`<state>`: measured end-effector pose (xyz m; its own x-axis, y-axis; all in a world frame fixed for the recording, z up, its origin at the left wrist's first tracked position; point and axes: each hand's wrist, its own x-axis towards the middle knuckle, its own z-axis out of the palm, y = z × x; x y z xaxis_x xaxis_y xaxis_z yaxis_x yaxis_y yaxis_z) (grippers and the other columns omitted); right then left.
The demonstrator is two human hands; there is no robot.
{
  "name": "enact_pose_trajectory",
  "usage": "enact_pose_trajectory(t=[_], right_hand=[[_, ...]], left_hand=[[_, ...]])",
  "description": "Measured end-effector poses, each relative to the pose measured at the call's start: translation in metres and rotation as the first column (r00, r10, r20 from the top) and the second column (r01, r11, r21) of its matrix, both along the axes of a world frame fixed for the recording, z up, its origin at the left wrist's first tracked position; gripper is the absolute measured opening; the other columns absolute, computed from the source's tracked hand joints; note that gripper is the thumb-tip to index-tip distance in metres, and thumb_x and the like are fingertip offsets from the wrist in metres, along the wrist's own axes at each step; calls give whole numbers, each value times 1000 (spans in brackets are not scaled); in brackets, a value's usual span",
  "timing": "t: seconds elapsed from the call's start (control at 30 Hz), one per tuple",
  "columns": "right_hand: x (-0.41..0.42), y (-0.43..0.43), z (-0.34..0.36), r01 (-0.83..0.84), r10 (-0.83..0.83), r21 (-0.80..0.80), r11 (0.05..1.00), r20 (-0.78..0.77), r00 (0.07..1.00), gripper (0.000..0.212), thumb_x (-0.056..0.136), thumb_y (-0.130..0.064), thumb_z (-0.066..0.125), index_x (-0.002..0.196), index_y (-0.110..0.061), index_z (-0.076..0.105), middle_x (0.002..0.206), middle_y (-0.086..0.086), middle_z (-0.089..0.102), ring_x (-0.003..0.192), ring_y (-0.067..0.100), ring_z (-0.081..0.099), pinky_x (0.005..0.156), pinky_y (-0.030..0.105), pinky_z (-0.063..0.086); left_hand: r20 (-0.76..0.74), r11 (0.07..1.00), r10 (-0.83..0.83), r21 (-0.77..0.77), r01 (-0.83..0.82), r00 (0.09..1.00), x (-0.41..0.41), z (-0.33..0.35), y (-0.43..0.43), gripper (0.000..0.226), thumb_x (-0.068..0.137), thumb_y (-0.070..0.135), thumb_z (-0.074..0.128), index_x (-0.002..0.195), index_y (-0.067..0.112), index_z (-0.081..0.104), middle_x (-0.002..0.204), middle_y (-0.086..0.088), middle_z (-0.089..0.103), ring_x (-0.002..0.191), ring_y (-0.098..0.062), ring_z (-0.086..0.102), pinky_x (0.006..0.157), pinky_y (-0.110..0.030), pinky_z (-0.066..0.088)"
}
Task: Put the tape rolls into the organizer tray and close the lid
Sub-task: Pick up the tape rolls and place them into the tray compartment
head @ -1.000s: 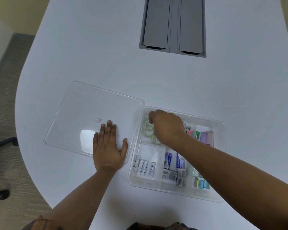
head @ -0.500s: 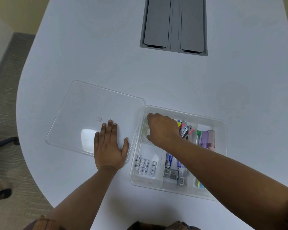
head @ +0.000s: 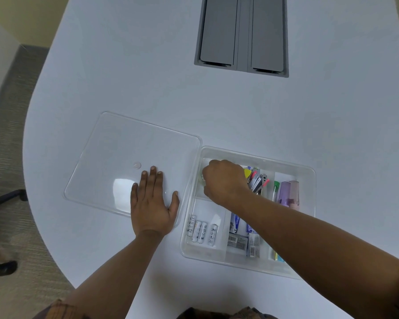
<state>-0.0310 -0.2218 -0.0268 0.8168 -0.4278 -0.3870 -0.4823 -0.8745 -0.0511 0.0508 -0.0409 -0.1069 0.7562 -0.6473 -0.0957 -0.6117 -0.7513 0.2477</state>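
The clear organizer tray (head: 308, 173) sits on the white table, with its clear lid (head: 115, 157) lying flat beside it on the left. My left hand (head: 152, 203) rests palm down on the lid's near right corner, fingers extended. My right hand (head: 224, 180) reaches into the tray's far-left compartment, fingers curled down over the tape rolls. Only a sliver of one tape roll (head: 201, 177) shows at the fingertips; the others are hidden, and I cannot tell whether the fingers grip one.
Other compartments hold several batteries (head: 200, 230), small packets (head: 237, 240), clips (head: 258, 180) and highlighters (head: 286, 192). A grey cable hatch (head: 241, 35) is set into the table farther back. The table's curved edge runs along the left, with a chair base (head: 2, 199) on the carpet.
My right hand has shifted left inside the tray onto the tape rolls, which showed beside it a second ago. The left hand and the lid have stayed put.
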Motion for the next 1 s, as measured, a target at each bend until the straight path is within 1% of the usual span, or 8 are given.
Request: enact_pose_trajectory(t=[0.17,0.27,0.4,0.57,0.73,0.8,0.93,1.0], right_hand=[[-6,-2,-2,-52,50,34,998,60,997,17,83,-28,63,93,-15,64,92,3,57,87,26,58,58,32,42],[-8,-13,9,72,-88,152,986,101,991,33,79,-47,66,102,-23,66,102,2,64,93,26,60,71,35,47],[-15,-42,24,241,-264,131,962,202,943,22,83,-28,59,104,-31,66,101,1,70,89,27,64,72,34,49],[-17,-45,30,24,-24,-16,1000,11,1000,34,80,-8,61,107,-27,65,103,2,68,85,28,63,67,31,47],[-9,-36,29,-198,184,-85,976,-147,972,28,66,2,60,84,-17,51,87,1,61,64,26,51,54,30,32],[-8,-34,27,-238,221,-88,967,-167,961,28,66,1,62,87,-14,53,87,3,58,66,26,56,52,30,30],[-3,-32,25,-237,219,-83,968,-183,958,31,64,4,63,71,-13,39,83,5,46,46,17,29,43,27,19],[-3,-32,25,-237,218,-92,967,-179,959,32,63,4,63,70,-13,37,79,4,40,45,17,26,43,26,19]], left_hand=[[3,1000,-1,-6,1,1000,0,0,1,68,93,56,30,149,17,32,160,-1,26,149,-18,18,121,-36,6],[2,1000,-1,-4,1,1000,0,0,0,68,93,56,29,149,17,32,160,0,26,149,-17,17,121,-36,5],[4,1000,0,3,0,1000,1,-1,0,68,94,57,28,149,17,31,160,0,25,149,-18,17,122,-35,3],[5,1000,1,0,-1,1000,0,-1,1,68,93,56,29,149,17,32,160,0,26,149,-18,18,122,-36,6],[7,1000,1,-10,-1,1000,1,-1,0,67,93,55,31,149,18,32,160,0,26,149,-18,18,121,-37,7],[7,1000,0,-12,0,1000,1,-1,1,67,93,55,31,148,18,33,160,0,26,149,-18,18,121,-38,9],[5,1000,2,-8,-2,1000,0,-1,0,68,93,56,30,149,17,32,160,0,26,149,-18,17,121,-39,10],[2,1000,3,-10,-3,1000,0,-1,0,68,93,56,29,149,17,32,160,0,25,149,-18,17,121,-38,8]])
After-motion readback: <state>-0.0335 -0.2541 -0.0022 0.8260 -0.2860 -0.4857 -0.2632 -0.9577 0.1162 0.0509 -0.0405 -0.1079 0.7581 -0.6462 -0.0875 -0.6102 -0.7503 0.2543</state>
